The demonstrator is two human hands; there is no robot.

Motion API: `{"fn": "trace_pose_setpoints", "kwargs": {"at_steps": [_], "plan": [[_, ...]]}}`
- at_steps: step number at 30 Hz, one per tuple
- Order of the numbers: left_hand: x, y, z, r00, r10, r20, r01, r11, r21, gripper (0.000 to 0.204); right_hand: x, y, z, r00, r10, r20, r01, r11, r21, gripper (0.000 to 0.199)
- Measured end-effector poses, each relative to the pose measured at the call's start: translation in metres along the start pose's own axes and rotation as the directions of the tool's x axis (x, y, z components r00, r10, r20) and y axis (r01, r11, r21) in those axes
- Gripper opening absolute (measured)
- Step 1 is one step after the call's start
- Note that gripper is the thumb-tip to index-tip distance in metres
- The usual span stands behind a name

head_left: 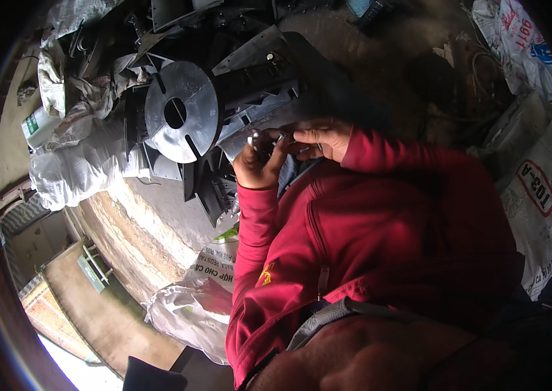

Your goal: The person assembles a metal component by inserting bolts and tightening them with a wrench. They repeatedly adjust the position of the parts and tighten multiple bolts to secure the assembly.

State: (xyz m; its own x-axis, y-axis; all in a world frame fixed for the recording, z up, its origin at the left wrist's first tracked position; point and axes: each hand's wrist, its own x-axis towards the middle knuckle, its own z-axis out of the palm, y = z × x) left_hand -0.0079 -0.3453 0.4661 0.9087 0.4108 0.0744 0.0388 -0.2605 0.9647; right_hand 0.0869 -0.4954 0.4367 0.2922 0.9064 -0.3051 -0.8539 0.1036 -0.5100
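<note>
My left hand [257,168] is raised in front of my red jacket, its fingers curled in a pinch. At its fingertips shows a small shiny metal piece [281,137], too small to name. Close beside it, my right hand [329,138] has its thumb and fingers drawn together toward the same spot; what they grip is hidden in shadow. Just beyond my left hand stands a grey metal disc [199,117] with a round centre hole and slots, tilted up among dark metal plates [250,52].
White sacks [80,171] and a white container [40,127] lie at the left. Another sack [188,309] rests by my left arm. More printed sacks [543,208] stand at the right. Black metal brackets [205,189] jut out below the disc.
</note>
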Motion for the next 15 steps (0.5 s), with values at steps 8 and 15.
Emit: {"fn": "trace_pose_setpoints", "kwargs": {"at_steps": [8, 15], "plan": [[0.007, 0.007, 0.006, 0.966, 0.236, 0.102, -0.254, 0.816, 0.520, 0.020, 0.003, 0.007, -0.013, 0.987, 0.097, -0.124, -0.070, 0.976, 0.208, 0.026], [0.006, 0.016, 0.021, 0.911, 0.322, 0.258, -0.410, 0.781, 0.471, 0.030, -0.003, -0.009, -0.010, 0.991, 0.136, -0.006, -0.124, 0.923, 0.363, 0.030]]}}
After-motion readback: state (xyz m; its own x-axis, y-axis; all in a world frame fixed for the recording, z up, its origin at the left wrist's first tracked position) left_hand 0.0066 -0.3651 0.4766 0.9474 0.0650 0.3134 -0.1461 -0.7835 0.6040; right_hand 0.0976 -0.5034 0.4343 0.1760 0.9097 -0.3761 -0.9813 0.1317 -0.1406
